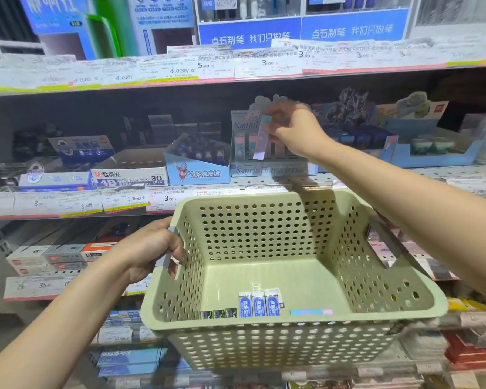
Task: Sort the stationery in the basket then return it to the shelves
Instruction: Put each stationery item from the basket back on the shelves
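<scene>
while the left hand [152, 248] is curling its fingers round the grey handle at nine o'clock on the green basket [390, 310], the right hand [292, 130] is reaching to twelve o'clock, pinching a long pastel eraser [261, 138] by its top just above the sanrio display box [267, 168]. judging by this, the returning step is under way. three blue-label erasers [260, 304], small dark erasers [218, 314] and another pastel eraser [310, 312] are lying at six o'clock on the basket floor. next, the held piece likely needs lowering upright into an open slot.
</scene>
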Demonstrator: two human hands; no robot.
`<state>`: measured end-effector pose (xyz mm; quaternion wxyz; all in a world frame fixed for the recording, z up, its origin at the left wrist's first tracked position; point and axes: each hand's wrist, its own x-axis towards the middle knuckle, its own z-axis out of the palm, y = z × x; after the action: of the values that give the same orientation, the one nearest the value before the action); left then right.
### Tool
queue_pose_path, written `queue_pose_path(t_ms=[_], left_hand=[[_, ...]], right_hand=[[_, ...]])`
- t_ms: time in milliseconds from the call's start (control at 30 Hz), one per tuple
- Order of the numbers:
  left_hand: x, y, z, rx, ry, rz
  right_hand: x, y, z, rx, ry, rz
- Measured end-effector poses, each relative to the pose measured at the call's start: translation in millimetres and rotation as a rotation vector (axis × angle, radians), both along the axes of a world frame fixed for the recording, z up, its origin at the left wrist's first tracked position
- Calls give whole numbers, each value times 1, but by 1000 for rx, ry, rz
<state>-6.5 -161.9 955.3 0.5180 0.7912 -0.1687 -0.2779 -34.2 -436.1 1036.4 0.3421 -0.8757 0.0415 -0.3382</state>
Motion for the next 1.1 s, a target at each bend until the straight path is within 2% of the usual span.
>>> queue_pose_path(t_ms=[100, 333, 467, 700, 933, 1100], left_hand=[[1, -2, -1, 0, -10, 7], [2, -3, -1, -15, 1, -7], [0, -2, 2, -31, 15, 0], [0, -1, 2, -46, 32, 6], [0, -1, 2, -59, 41, 16], [2, -1, 0, -58, 39, 16]], right_hand=[[10, 0, -2, 38, -33, -1], [31, 0, -5, -85, -2, -96], [35, 2, -1, -34, 10, -108], [31, 4, -7, -207, 82, -63], [23, 7, -8, -252, 135, -78], [21, 6, -14, -366, 48, -102]])
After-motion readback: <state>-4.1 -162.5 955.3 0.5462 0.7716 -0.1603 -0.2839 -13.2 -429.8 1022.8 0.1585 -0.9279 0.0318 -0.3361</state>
